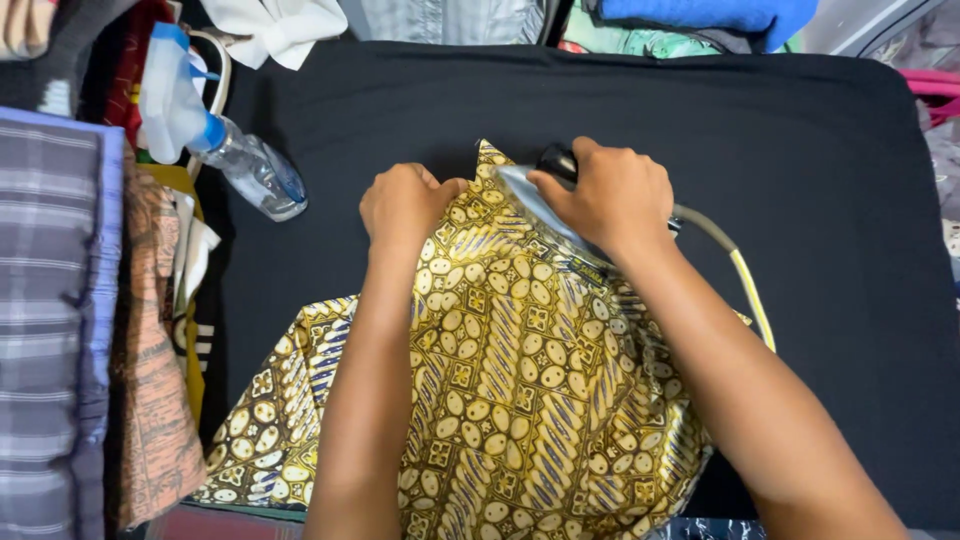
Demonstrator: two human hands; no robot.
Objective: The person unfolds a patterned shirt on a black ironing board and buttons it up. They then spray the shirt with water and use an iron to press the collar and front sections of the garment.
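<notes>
A yellow batik garment (500,380) with a brown and blue pattern lies on a black padded ironing surface (800,160). My right hand (615,195) grips the black handle of an iron (545,205), whose metal soleplate rests on the garment's far tip. Its cord (745,275) trails off to the right along my forearm. My left hand (405,200) is closed and presses down on the cloth just left of the iron.
A clear spray bottle (235,155) with a blue and white head lies at the surface's left edge. Folded clothes are stacked on the left (55,320), and more cloth is piled along the far edge (690,20).
</notes>
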